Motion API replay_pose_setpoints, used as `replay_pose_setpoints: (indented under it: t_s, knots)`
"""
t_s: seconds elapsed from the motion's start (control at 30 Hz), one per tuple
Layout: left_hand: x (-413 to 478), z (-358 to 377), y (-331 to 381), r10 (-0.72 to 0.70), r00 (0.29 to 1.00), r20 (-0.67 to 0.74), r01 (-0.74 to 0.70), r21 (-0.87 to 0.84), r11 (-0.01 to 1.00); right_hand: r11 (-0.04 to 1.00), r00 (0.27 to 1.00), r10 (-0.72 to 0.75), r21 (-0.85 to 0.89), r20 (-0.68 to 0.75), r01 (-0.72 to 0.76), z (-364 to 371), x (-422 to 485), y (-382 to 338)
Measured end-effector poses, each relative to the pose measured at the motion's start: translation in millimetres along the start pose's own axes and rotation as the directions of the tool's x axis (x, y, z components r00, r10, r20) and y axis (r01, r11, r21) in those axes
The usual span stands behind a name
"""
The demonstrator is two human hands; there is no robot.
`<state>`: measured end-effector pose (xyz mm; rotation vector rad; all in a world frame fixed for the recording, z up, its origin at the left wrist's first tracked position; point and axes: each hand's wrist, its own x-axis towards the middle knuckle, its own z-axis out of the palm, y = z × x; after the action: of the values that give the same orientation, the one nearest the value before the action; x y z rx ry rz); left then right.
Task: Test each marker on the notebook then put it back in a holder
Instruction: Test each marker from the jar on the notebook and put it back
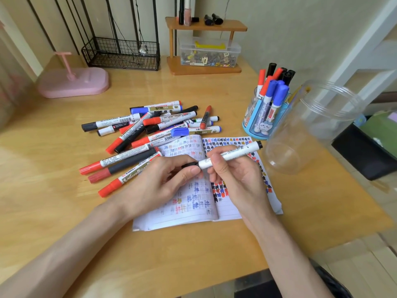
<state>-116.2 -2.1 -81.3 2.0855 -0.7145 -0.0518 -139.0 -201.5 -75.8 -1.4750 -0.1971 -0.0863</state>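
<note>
Head view, both hands over the work. My right grip [234, 175] is curled round a white marker [229, 154], fingers wrapped over its barrel, which slants up to the right so that its black end points toward the holder. My left grip [159, 181] pinches the black cap [190, 164] between thumb and forefinger at the marker's lower left end. Cap and barrel meet there, but I cannot tell whether the cap is seated or drawn off. Both hands are above the open notebook [193, 203], which lies flat on the bench [64, 201], its pages covered with rows of red, blue and black test marks. A loose pile of markers [150, 130] with red, blue and black caps lies on the bench just beyond and left of the notebook, and the nearest ones touch its upper left corner. To the right stands a blue holder [250, 119] with red, blue and black markers upright in it. A clear plastic jar [311, 125] is just beside the holder on its right. At the back of the bench are a pink stand [73, 82], a black wire basket [122, 54] and a small wooden shelf [206, 26] over a clear box [209, 53] of clips.
</note>
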Motion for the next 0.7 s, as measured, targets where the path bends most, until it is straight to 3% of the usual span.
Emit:
replay_pose_setpoints:
  t_s: [0.13,0.27,0.43,0.57,0.7]
  knots:
    - [-0.8,6.1,2.4,0.034,0.996,-0.085,-0.026,0.094,0.995,0.998,1.0,-0.01,-0.055,-0.024,0.008,-0.2,1.0,4.7]
    - [-1.2,8.5,8.0,0.082,0.996,-0.04,-0.076,0.122,0.99,0.994,1.0,-0.027,-0.102,-0.007,0.026,-0.2,-0.1,4.6]
    - [-4.8,-12.7,-10.9,0.003,0.998,-0.067,0.001,0.072,0.997,0.995,0.928,0.023,0.101,-0.372,0.016,-44.3,14.3,-9.0]
    - [1.3,-1.3,-7.5,0.031,0.997,-0.065,-0.026,0.087,0.996,0.996,0.965,0.063,-0.038,-0.256,-0.075,-35.5,8.4,-0.2]
    - [-0.6,11.4,-6.8,0.127,0.992,-0.025,-0.123,0.135,0.983,0.992,0.983,0.055,-0.102,-0.177,-0.074,-29.3,4.5,4.4]
